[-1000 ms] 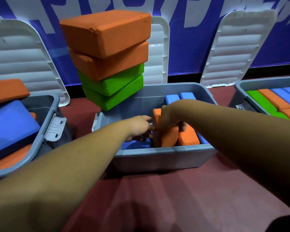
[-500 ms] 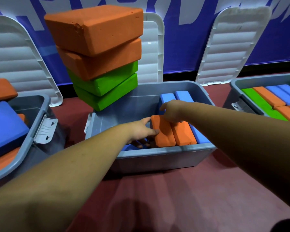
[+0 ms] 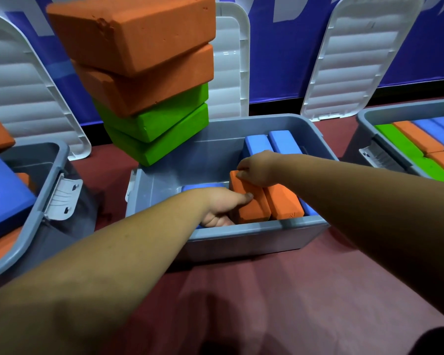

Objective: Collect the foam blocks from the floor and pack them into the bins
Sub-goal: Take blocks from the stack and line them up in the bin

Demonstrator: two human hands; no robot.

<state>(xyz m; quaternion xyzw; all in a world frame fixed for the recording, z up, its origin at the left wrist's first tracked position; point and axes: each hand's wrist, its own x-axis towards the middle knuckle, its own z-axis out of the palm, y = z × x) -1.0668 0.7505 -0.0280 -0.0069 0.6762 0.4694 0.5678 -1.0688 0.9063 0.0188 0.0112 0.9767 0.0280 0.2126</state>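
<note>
Your left hand (image 3: 221, 203) has slid lower beside the orange block (image 3: 251, 208) since half a second ago. Its thumb now lies over the top and its fingers curl down the left side. Your right hand (image 3: 256, 169) clasps the block's far end with bent fingers. The block lies in the middle bin (image 3: 241, 230), touching a second orange block (image 3: 283, 203) below your right wrist. Blue blocks (image 3: 269, 144) stand just beyond your right knuckles.

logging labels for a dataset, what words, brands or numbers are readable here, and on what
Blue banner: large white letters, cropped and hidden by white lids, unreadable.
Middle grey bin: no text.
Orange foam block, held by left hand and right hand: no text.
</note>
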